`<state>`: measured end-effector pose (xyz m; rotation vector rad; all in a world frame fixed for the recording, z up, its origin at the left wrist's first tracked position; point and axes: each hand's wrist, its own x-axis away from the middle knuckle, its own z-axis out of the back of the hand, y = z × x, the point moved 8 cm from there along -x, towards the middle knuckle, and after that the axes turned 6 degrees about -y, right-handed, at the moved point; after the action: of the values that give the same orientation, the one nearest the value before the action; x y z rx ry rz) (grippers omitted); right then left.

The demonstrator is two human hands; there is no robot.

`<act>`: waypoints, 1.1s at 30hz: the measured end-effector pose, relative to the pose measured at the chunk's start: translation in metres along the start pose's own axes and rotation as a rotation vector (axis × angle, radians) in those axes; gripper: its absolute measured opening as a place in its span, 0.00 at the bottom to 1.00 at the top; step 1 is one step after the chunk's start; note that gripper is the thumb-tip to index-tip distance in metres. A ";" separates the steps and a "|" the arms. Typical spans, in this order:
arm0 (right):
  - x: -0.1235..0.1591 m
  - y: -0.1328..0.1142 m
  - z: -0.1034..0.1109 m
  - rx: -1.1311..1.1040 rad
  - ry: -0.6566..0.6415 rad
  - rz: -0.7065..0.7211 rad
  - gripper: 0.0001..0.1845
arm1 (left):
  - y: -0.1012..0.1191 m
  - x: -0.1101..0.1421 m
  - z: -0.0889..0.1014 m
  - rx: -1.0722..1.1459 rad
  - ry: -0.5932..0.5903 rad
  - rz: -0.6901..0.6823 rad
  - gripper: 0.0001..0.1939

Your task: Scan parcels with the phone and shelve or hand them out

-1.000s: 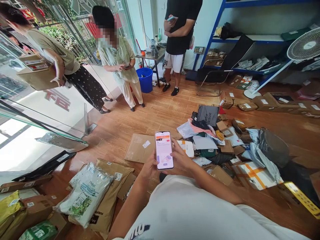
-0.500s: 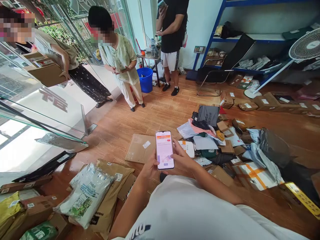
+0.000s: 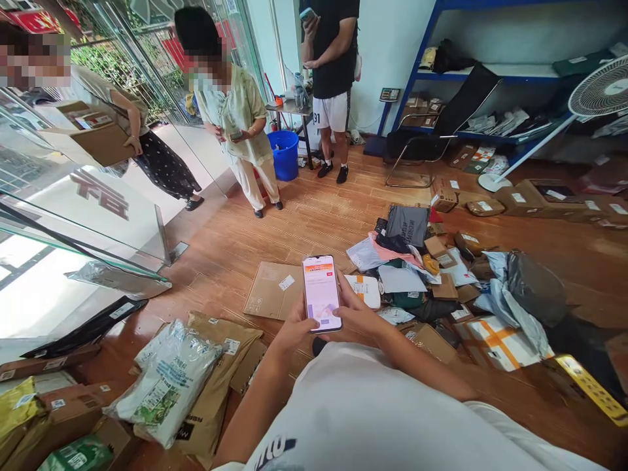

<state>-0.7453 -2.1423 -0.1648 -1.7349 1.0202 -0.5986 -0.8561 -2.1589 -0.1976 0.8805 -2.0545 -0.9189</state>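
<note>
A smartphone [image 3: 321, 293] with a lit pink and white screen is held upright in front of me by both hands. My left hand [image 3: 293, 330] grips its lower left edge, thumb near the screen's bottom. My right hand [image 3: 360, 313] wraps the right side from behind, fingers curled round the edge. Below the phone lies a flat cardboard parcel [image 3: 273, 290] on the wooden floor. A heap of parcels and plastic mail bags [image 3: 436, 275] spreads to the right of my hands.
Bagged and boxed parcels [image 3: 171, 379] lie at lower left beside a glass door [image 3: 83, 216]. A person carrying a cardboard box [image 3: 93, 134], a person in light clothes [image 3: 240, 124] and a person in black [image 3: 331, 65] stand ahead. Blue bucket [image 3: 284, 155], chair [image 3: 441, 131], fan [image 3: 596, 88], blue shelves.
The phone and my hands have barely shifted. The person with the box has stepped further left, and the person in black has raised a phone higher.
</note>
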 end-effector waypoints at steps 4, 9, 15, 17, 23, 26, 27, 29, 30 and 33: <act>0.002 -0.003 0.000 0.068 0.052 0.020 0.50 | 0.003 -0.001 -0.005 0.080 -0.039 -0.014 0.51; 0.002 0.005 -0.003 -0.006 0.107 -0.021 0.47 | 0.006 0.001 -0.006 0.055 -0.046 -0.016 0.49; 0.001 0.007 -0.002 -0.028 0.142 0.002 0.42 | 0.004 0.001 -0.006 0.045 -0.040 -0.020 0.50; 0.000 0.007 -0.002 -0.019 0.136 0.001 0.42 | 0.005 0.001 -0.006 0.051 -0.023 -0.026 0.50; 0.000 0.008 0.001 -0.032 0.145 0.021 0.43 | 0.005 0.002 -0.006 0.051 -0.019 -0.014 0.51; 0.000 0.011 0.001 -0.078 0.149 0.015 0.45 | 0.006 0.003 -0.007 0.049 -0.035 -0.020 0.51; 0.000 0.011 0.001 -0.089 0.148 0.010 0.45 | 0.006 0.003 -0.007 0.049 -0.039 -0.023 0.50; 0.000 0.012 0.000 -0.102 0.143 0.001 0.45 | 0.006 0.004 -0.007 0.047 -0.045 -0.026 0.50; 0.000 0.012 0.000 -0.107 0.138 -0.003 0.44 | 0.006 0.004 -0.007 0.046 -0.045 -0.025 0.50; -0.001 0.011 -0.001 -0.096 0.120 -0.005 0.43 | 0.006 0.004 -0.005 0.034 -0.052 -0.025 0.49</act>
<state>-0.7503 -2.1437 -0.1742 -1.8030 1.1449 -0.6737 -0.8558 -2.1609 -0.1883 0.9102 -2.1136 -0.9321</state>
